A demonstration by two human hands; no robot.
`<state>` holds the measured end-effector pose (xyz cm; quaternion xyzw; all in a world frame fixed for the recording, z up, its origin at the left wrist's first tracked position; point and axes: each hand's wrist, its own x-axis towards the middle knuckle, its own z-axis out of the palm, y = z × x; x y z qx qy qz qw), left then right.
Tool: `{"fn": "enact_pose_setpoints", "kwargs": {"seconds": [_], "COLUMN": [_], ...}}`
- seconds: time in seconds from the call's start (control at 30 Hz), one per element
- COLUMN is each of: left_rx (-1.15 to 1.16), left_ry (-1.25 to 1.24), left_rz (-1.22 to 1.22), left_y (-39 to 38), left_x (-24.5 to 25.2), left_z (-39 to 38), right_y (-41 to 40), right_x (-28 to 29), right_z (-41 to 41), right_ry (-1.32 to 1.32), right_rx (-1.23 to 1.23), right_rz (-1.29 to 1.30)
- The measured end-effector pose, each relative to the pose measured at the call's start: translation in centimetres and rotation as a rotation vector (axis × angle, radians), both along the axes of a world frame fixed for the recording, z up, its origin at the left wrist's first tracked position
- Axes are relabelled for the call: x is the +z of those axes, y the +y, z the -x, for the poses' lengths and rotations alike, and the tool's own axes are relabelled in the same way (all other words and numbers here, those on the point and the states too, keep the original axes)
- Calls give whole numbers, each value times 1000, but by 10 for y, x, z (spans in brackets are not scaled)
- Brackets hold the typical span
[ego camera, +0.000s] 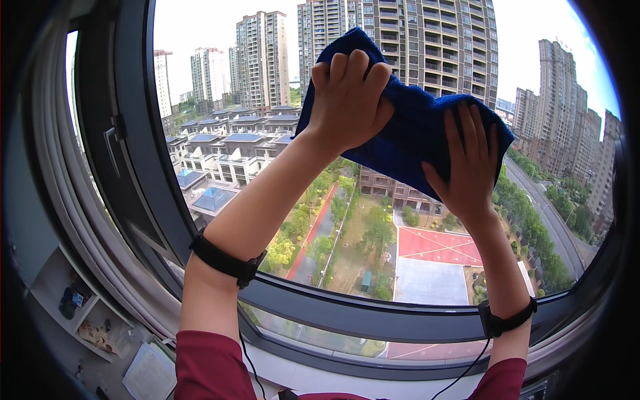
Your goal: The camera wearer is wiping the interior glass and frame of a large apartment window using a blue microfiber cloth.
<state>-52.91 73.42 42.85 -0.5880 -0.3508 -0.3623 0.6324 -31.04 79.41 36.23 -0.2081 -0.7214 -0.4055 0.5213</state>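
A dark blue cloth (410,120) lies spread against the large window pane (350,220), high in the view. My left hand (352,95) has its fingers curled over the cloth's upper left part, gripping it. Lower and to the right, my right hand (467,160) presses flat on the cloth's right part with its fingers apart. Both arms are raised, each with a black strap and a thin cable. Tall buildings, trees and a red and grey court show through the glass.
The dark window frame (360,302) runs below the pane, with a white sill (320,372) under it. At the left are a window handle (112,150), a grey curtain (95,210), shelves (85,320) with small items, and papers (150,372).
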Motion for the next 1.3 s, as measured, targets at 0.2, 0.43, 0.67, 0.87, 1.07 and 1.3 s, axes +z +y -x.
{"fn": "enact_pose_setpoints", "kwargs": {"seconds": [0.2,0.43,0.67,0.87,1.07,1.3], "left_rx": [44,61,165,188,208,164], "left_ry": [-27,-55,-131,-244,-388,-436], "left_rz": [-110,-124,-171,-161,-184,-165], "left_y": [-11,-33,-66,-100,-126,-123], "left_x": [64,78,72,53,4,-48], "left_z": [41,117,218,311,384,398], "right_y": [-1,-22,-55,-83,-111,-116], "right_x": [74,86,90,83,59,35], "right_z": [38,119,211,309,382,410], "right_ry": [45,148,42,-34,-132,-171], "right_rx": [-15,19,144,295,465,492], "right_rz": [-213,-208,-155,-97,-7,40]}}
